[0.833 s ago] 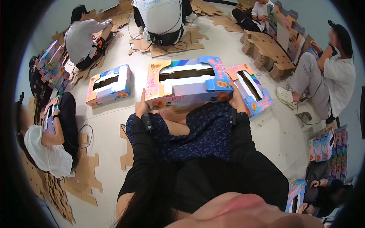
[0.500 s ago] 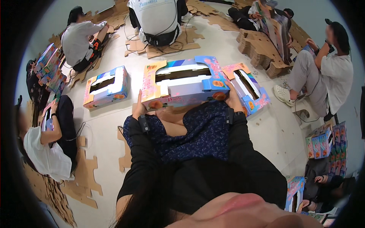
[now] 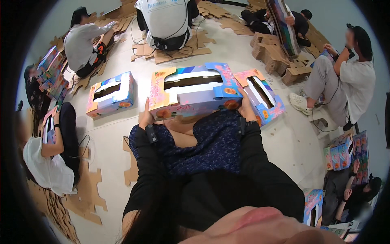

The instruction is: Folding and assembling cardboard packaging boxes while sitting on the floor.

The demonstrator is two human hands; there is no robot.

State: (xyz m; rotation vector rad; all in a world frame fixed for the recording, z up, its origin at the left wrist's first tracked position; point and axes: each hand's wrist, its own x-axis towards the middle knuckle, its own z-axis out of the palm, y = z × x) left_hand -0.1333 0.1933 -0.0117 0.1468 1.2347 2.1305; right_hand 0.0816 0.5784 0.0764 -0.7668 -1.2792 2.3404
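Between my hands is a colourful printed cardboard box (image 3: pixel 197 95), folded into shape, with a long opening in its top. My left hand (image 3: pixel 146 116) grips its left end, and my right hand (image 3: pixel 246 109) grips the right end; the fingers behind the box are partly hidden. The box is held level in front of my crossed legs. A second printed box (image 3: pixel 266 114) sits on the floor just beyond my right hand, turned at an angle. Off to the left, apart from my left hand, stands a third such box (image 3: pixel 122 105).
Several people sit around me on the floor. Flat brown cardboard sheets (image 3: pixel 87 183) lie at the left, and a stack of flattened cardboard (image 3: pixel 270 55) is at the back right. More printed boxes (image 3: pixel 339 156) stand at the right. A cable (image 3: pixel 83 142) trails on the left floor.
The box stays in both my hands, and the whole view has shifted slightly left. At the back right, a person has raised a tall stack of printed sheets more upright.
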